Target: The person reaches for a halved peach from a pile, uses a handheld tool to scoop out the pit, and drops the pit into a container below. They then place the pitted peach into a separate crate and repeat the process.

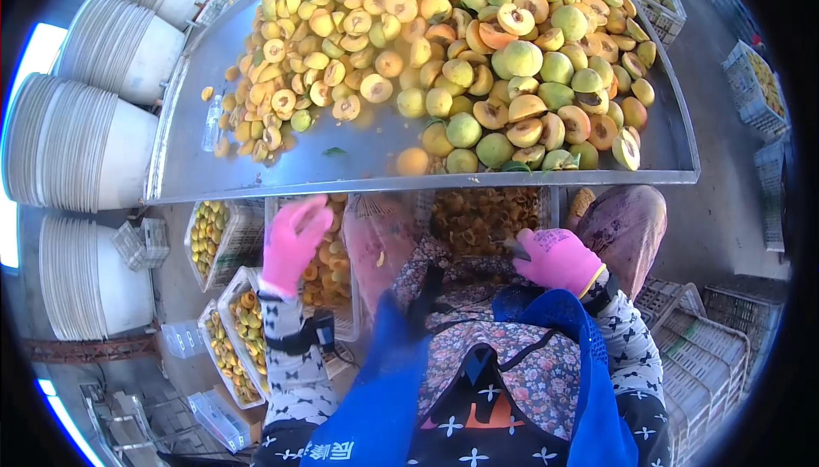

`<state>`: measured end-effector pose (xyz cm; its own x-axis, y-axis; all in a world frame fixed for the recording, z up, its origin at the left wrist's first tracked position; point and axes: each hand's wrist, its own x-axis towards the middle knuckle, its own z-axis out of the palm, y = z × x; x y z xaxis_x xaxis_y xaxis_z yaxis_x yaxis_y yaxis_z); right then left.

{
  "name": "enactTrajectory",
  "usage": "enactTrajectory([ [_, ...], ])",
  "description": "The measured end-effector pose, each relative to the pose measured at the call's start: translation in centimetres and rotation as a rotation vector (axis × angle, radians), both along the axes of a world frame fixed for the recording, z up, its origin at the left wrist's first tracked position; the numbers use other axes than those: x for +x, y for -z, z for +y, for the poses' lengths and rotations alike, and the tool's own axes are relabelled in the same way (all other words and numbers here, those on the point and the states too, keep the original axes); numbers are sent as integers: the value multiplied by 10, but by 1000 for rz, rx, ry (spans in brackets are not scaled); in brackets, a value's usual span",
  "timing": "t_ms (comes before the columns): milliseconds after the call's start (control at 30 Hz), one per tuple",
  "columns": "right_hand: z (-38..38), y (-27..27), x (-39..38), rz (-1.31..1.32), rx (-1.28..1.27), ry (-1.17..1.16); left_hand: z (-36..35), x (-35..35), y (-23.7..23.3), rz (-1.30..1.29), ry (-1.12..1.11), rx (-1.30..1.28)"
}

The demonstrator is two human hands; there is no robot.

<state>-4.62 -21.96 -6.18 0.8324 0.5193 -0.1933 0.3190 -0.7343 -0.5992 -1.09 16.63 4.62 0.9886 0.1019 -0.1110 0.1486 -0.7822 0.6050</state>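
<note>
Tucking the bright blue fabric apron (367, 399) close to your lap is advisable, since loose folds could catch near your hands. Your right hand (559, 258), in a pink glove, is curled in and appears to be pinching a small dark object (517, 249), too blurred to identify. A firm, low hold is recommended there, with any hard end turned away from the glove.

Your left hand (294, 241), also in pink, is raised just short of the bench, fingers loosely curved, with nothing visible between them. A light, cupped grip would suit the fruit; squeezing may bruise soft flesh.

Beneath, a pale plastic crate of orange-yellow fruit halves (328, 275) lies below your left hand, and a container of brown, ragged pieces (486, 215) sits between your knees. Short, low moves over either should limit spills.

Ahead, the grey metal bench (426, 183) has a raised rim; lift your wrists clear of it. Behind that rim lies a heap of green-yellow fruit, mostly halved (452, 70), densest toward your right. Taking pieces from its near edge, such as the pale-fleshed half (625, 150) at the right, should disturb the heap least. A clear plastic bottle (212, 123) lies at the left; avoid knocking it.
</note>
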Motion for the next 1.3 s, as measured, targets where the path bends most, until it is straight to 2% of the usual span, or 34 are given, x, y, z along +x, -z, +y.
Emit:
enactTrajectory([
  [100,11,5,8,-44,121,-31,-35,48,22,-174,216,-253],
  [167,10,6,9,-55,156,4,-76,89,56,-155,220,-599],
  [233,6,5,5,-34,166,61,-134,124,64,-334,313,-619],
  [300,5,3,1,5,176,126,-186,154,49,-499,507,-294],
  [400,5,-2,0,-41,351,206,-244,200,74,-492,534,-80],
  [467,6,-8,1,-19,393,285,-269,205,98,-539,508,33],
  [500,7,-9,1,-21,407,322,-276,204,105,-560,484,69],
  [600,1,-9,5,-58,484,365,-263,208,123,-668,476,-172],
  [633,-1,-12,5,-58,523,376,-255,201,120,-575,396,-246],
  [667,-3,-17,6,-51,563,382,-241,196,116,-298,344,-536],
  [700,-3,-34,11,84,601,475,-224,192,105,-19,280,-816],
  [733,-1,-42,13,52,727,580,-208,188,94,267,207,-1084],
  [767,-2,-47,21,-3,728,632,-194,180,87,363,223,-1217],
  [800,-2,-51,32,-58,728,684,-187,169,86,212,349,-1151],
  [867,5,-55,60,-564,620,659,-177,154,92,-62,578,-912],
  [933,14,-68,85,-648,582,555,-175,144,88,-352,717,-565],
  [967,17,-71,93,-688,561,504,-174,130,78,-270,743,-625],
  [1000,20,-69,100,-534,637,467,-183,115,58,85,591,-937],
  [1033,23,-63,106,-376,707,426,-191,99,39,386,313,-1239],
  [1067,26,-60,109,-218,772,381,-188,93,32,401,293,-1167],
  [1100,29,-69,106,-271,693,394,-182,90,26,415,272,-1094],
  [1133,31,-73,105,-95,844,391,-175,88,24,430,253,-1018],
  [1200,30,-76,101,277,1127,388,-140,99,50,533,500,-1230],
  [1267,22,-73,108,513,1288,482,-129,98,61,520,524,-1461],
  [1300,19,-70,112,510,1163,479,-133,91,62,453,413,-1584],
])
